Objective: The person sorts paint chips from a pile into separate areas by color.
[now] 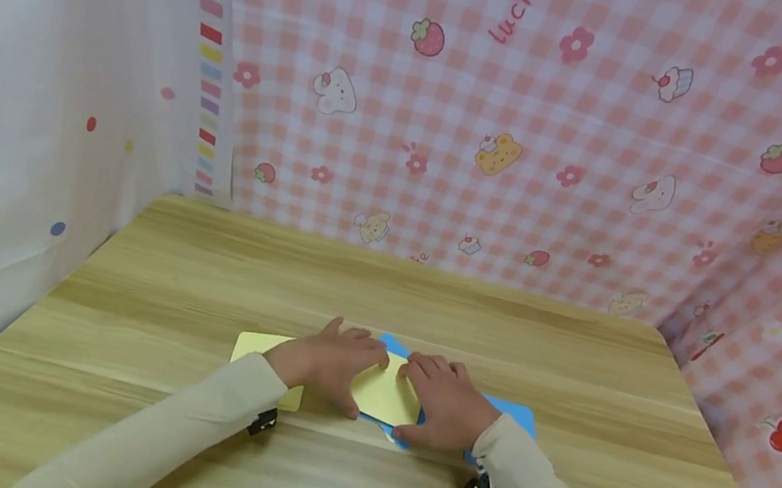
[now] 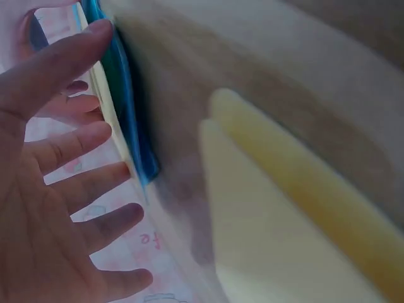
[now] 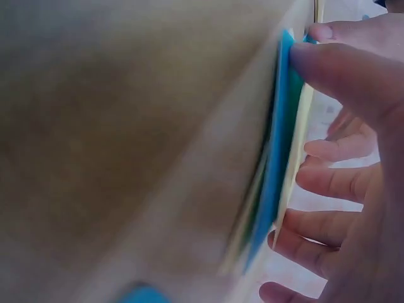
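On the wooden table a small yellow paper lies on top of a blue paper. My left hand rests on the yellow paper's left part and my right hand on its right part, fingertips almost meeting. In the left wrist view the left hand has straight, spread fingers lying against the yellow and blue papers. In the right wrist view the right hand lies flat on the yellow layer, thumb touching the blue paper's edge.
A second yellow sheet lies flat on the table, partly under my left wrist, and shows blurred in the left wrist view. Pink checked cloth walls close the back and right; a white patterned sheet closes the left.
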The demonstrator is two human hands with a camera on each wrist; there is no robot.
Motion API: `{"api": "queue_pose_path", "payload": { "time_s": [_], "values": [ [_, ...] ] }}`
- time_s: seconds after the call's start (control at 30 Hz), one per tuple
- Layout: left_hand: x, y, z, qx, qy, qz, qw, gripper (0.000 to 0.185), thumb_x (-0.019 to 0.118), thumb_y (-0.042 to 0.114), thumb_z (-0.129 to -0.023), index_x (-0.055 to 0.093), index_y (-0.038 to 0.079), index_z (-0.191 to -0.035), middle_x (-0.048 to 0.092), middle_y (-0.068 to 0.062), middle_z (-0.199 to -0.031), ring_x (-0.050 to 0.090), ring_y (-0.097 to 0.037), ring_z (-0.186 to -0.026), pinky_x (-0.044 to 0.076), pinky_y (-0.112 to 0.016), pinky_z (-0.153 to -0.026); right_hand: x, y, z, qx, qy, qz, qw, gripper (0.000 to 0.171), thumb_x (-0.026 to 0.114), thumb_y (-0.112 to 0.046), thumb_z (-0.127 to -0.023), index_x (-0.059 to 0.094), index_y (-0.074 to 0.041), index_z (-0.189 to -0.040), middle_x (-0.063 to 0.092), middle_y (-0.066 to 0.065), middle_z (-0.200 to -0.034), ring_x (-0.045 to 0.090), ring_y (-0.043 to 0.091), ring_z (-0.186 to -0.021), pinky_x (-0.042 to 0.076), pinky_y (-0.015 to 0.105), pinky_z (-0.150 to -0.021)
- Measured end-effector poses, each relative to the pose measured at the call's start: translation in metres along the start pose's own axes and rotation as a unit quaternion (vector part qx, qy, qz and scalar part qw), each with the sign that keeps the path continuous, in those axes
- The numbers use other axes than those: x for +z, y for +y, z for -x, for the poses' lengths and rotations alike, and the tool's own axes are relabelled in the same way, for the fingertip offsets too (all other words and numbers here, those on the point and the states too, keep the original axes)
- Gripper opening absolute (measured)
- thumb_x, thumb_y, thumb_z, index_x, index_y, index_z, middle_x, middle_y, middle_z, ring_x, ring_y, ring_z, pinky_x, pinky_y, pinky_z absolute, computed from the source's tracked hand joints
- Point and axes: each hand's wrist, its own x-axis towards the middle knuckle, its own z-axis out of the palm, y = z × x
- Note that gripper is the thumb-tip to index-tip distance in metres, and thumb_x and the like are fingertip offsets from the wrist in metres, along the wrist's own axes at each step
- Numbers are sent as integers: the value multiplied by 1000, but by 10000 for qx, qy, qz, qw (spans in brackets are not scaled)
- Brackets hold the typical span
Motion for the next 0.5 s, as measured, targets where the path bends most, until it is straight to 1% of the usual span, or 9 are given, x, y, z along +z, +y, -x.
{"api": "queue_pose_path", "payload": {
  "time_s": [0.07, 0.13, 0.23, 0.3, 0.37, 0.4, 0.43, 0.5],
  "values": [
    [-6, 0, 7, 31, 43, 95, 9999, 70, 87, 41, -79, 51, 20, -136, 49, 1, -149, 32, -35, -147, 15, -71, -114, -9, -5, -1, -78, 69, 11, 9999, 68, 69, -54, -88, 49, -10, -136, 46, 14, -148, 41, 35, -135, 35, 60, -101],
    [-17, -1, 19, 54, 113, 177, 9998, 69, 86, 40, -80, 51, 21, -136, 46, 0, -152, 30, -34, -147, 13, -71, -114, -24, -13, -5, -195, 139, -8, 9997, 68, 69, -52, -89, 48, -10, -138, 45, 15, -149, 40, 36, -135, 34, 60, -102],
    [-39, -9, 48, -5, 367, 198, 9991, 67, 86, 38, -81, 53, 20, -136, 43, -5, -154, 29, -36, -147, 10, -71, -114, -45, -30, -21, -442, 274, -83, 9986, 67, 70, -49, -91, 48, -10, -140, 42, 15, -152, 38, 37, -137, 32, 61, -103],
    [-49, -18, 71, -141, 543, 171, 9983, 66, 87, 35, -80, 54, 18, -134, 43, -11, -154, 30, -39, -146, 10, -73, -113, -51, -44, -39, -675, 320, 33, 9972, 64, 69, -50, -92, 49, -11, -139, 41, 15, -153, 38, 37, -138, 32, 60, -104],
    [-51, -31, 93, -343, 625, 153, 9973, 66, 89, 33, -78, 55, 17, -133, 44, -14, -152, 32, -43, -144, 10, -75, -112, -48, -59, -61, -850, 274, 170, 9959, 63, 68, -51, -92, 49, -14, -139, 40, 14, -154, 37, 36, -139, 33, 59, -105],
    [-49, -37, 102, -456, 612, 168, 9969, 66, 89, 32, -77, 55, 17, -132, 44, -15, -151, 32, -44, -143, 10, -77, -111, -43, -66, -72, -900, 203, 275, 9954, 63, 67, -53, -92, 49, -16, -139, 40, 13, -154, 37, 35, -140, 33, 58, -107],
    [-45, -43, 109, -548, 587, 172, 9966, 66, 90, 31, -77, 56, 17, -131, 45, -16, -150, 33, -45, -142, 11, -77, -110, -37, -72, -82, -941, 115, 352, 9949, 63, 67, -55, -92, 50, -17, -139, 40, 13, -154, 37, 34, -140, 34, 57, -107],
    [-34, -53, 119, -690, 479, 207, 9962, 64, 90, 32, -76, 57, 17, -128, 45, -19, -149, 35, -47, -140, 13, -79, -108, -23, -82, -99, -978, -133, 466, 9940, 63, 66, -57, -92, 49, -20, -140, 40, 11, -154, 37, 32, -140, 35, 54, -108]
  ]
}}
